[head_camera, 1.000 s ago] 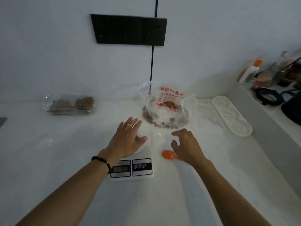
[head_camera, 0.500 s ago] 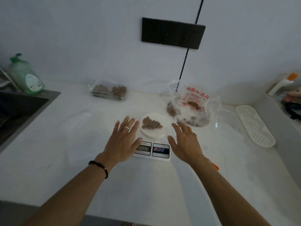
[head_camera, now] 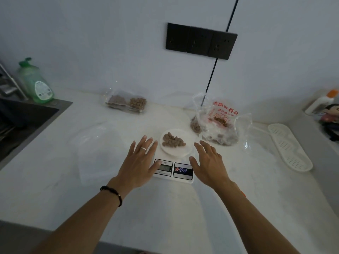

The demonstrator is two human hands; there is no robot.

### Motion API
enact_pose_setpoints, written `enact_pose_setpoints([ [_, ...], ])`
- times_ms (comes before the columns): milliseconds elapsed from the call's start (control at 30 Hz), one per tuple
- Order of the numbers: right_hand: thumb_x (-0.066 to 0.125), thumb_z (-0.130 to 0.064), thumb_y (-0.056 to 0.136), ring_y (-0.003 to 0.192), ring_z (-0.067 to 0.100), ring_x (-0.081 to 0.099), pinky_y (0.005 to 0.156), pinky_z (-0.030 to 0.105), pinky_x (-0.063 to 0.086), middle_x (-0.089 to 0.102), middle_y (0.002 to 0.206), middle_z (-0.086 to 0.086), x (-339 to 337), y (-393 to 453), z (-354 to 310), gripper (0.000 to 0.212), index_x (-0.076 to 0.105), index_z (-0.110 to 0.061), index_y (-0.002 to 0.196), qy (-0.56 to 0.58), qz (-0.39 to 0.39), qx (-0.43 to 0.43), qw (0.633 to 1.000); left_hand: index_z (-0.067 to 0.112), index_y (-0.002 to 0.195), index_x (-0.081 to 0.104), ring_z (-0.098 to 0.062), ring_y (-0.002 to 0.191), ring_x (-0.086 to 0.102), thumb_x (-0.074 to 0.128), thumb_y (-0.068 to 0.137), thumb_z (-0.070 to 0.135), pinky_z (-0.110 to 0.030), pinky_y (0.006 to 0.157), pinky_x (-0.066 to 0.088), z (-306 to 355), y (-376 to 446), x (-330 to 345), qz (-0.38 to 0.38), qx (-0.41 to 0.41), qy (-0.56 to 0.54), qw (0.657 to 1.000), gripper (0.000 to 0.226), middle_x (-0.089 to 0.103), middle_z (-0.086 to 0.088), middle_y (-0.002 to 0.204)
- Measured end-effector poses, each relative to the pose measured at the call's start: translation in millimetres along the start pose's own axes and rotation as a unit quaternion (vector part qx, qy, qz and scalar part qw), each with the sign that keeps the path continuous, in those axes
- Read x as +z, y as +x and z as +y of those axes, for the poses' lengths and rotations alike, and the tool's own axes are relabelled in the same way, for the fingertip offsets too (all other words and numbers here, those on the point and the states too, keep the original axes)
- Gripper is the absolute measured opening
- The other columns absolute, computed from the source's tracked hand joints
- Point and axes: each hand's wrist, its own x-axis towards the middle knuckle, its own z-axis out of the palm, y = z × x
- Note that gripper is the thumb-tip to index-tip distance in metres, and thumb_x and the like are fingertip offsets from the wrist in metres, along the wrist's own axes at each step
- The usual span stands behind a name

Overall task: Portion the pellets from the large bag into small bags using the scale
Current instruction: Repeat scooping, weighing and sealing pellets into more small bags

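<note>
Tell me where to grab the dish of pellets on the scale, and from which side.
Take the white dish by its bare rim, left and right, one hand per side. Pellets pile at its centre, and the open left hand and right hand already flank it.

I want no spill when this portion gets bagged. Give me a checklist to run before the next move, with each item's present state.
1. Pellets heaped on the white dish: ok.
2. Dish sits on the scale: ok.
3. Display reading legible: cannot tell.
4. Left hand and right hand free, fingers spread: ok.
5. Empty clear bag within reach on the left: ok.
6. That bag's mouth open: cannot tell.
</note>
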Motion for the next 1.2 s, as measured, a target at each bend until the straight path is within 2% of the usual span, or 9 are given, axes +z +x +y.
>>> enact_pose_setpoints([
  [267, 0.040, -0.042, 0.100, 0.143, 0.024, 0.025, 0.112, 0.044, 0.028, 0.023, 0.158, 0.004, 4.8, 18.8, 5.3, 0.057, 0.027, -0.019, 0.150, 0.012, -0.007, 0.014, 1.000, 0.014, 0.153, 0.021, -0.022, 0.150, 0.003, 0.007, 0.087, 0.060, -0.042, 0.119, 0.000, -1.5, 22.9, 0.4, -0.014, 0.007, -0.013, 1.000, 0.082, 0.020, -0.008, 0.160],
  [400, 0.044, -0.040, 0.099, 0.138, 0.027, 0.033, 0.108, 0.045, 0.034, 0.033, 0.152, 0.006, 11.0, 34.8, 15.4, 0.056, 0.031, -0.016, 0.148, 0.073, -0.008, 0.069, 0.995, 0.015, 0.154, 0.017, -0.021, 0.150, -0.001, 0.004, 0.085, 0.061, -0.041, 0.119, -0.002, 2.2, 48.6, 3.7, -0.032, 0.020, -0.025, 0.999, 0.084, 0.016, -0.007, 0.161],
  [533, 0.049, -0.038, 0.097, 0.133, 0.030, 0.039, 0.107, 0.043, 0.036, 0.038, 0.148, 0.010, 16.4, 54.0, 25.3, 0.059, 0.031, -0.014, 0.148, 0.140, -0.014, 0.146, 0.979, 0.016, 0.154, 0.016, -0.020, 0.150, -0.003, 0.022, 0.097, 0.056, -0.044, 0.121, 0.000, 13.1, 85.2, 8.6, -0.075, 0.049, -0.006, 0.996, 0.070, 0.014, -0.005, 0.162],
  [700, 0.060, -0.036, 0.092, 0.129, 0.030, 0.047, 0.104, 0.038, 0.039, 0.048, 0.142, 0.014, 19.3, 80.9, 36.2, 0.067, 0.034, -0.006, 0.146, 0.245, -0.037, 0.256, 0.934, 0.015, 0.153, 0.015, -0.019, 0.149, -0.001, 0.039, 0.098, 0.049, -0.046, 0.120, 0.001, 30.4, 128.2, 17.1, -0.109, 0.085, -0.017, 0.990, 0.069, 0.014, -0.004, 0.161],
  [833, 0.074, -0.024, 0.082, 0.102, 0.027, 0.064, 0.089, 0.037, 0.052, 0.065, 0.114, 0.014, 23.3, 98.2, 40.6, 0.067, 0.044, -0.003, 0.138, 0.336, -0.049, 0.312, 0.888, 0.016, 0.154, 0.012, -0.018, 0.149, 0.002, 0.045, 0.096, 0.045, -0.044, 0.121, 0.000, 31.9, 148.1, 26.6, -0.140, 0.101, -0.030, 0.984, 0.072, 0.013, -0.004, 0.162],
  [967, 0.063, 0.001, 0.084, 0.066, 0.015, 0.061, 0.062, 0.024, 0.052, 0.066, 0.078, 0.005, 12.9, 105.6, 36.5, 0.021, 0.068, -0.004, 0.103, 0.395, -0.050, 0.252, 0.882, 0.018, 0.154, 0.010, -0.018, 0.149, 0.004, 0.052, 0.094, 0.045, -0.041, 0.121, 0.001, 30.3, 162.8, 29.2, -0.165, 0.100, -0.069, 0.979, 0.078, 0.014, -0.004, 0.161],
  [1067, 0.059, 0.001, 0.087, 0.065, 0.012, 0.057, 0.060, 0.021, 0.050, 0.064, 0.075, 0.004, -9.1, 112.4, 28.7, 0.019, 0.071, -0.015, 0.090, 0.360, -0.040, 0.166, 0.917, 0.016, 0.152, 0.019, -0.021, 0.144, 0.024, 0.056, 0.093, 0.042, -0.040, 0.119, 0.014, 33.7, 174.0, 15.8, -0.137, 0.095, -0.154, 0.974, 0.074, 0.030, -0.006, 0.155],
  [1133, 0.061, -0.003, 0.089, 0.061, 0.010, 0.053, 0.060, 0.023, 0.047, 0.061, 0.068, 0.000, -24.1, 119.4, 23.8, 0.023, 0.070, -0.022, 0.078, 0.325, -0.031, 0.114, 0.938, 0.018, 0.137, 0.045, -0.020, 0.123, 0.049, 0.057, 0.094, 0.037, -0.038, 0.107, 0.037, 33.8, 182.2, 0.6, -0.105, 0.083, -0.251, 0.959, 0.048, 0.054, -0.005, 0.133],
  [1200, 0.061, -0.009, 0.091, 0.056, 0.005, 0.050, 0.058, 0.020, 0.042, 0.058, 0.060, -0.010, -37.3, 127.6, 19.6, 0.032, 0.064, -0.029, 0.067, 0.307, -0.027, 0.075, 0.948, 0.018, 0.104, 0.061, -0.016, 0.093, 0.064, 0.059, 0.094, 0.031, -0.042, 0.086, 0.052, 32.0, 190.2, -16.6, -0.079, 0.070, -0.320, 0.941, 0.016, 0.068, 0.000, 0.100],
])
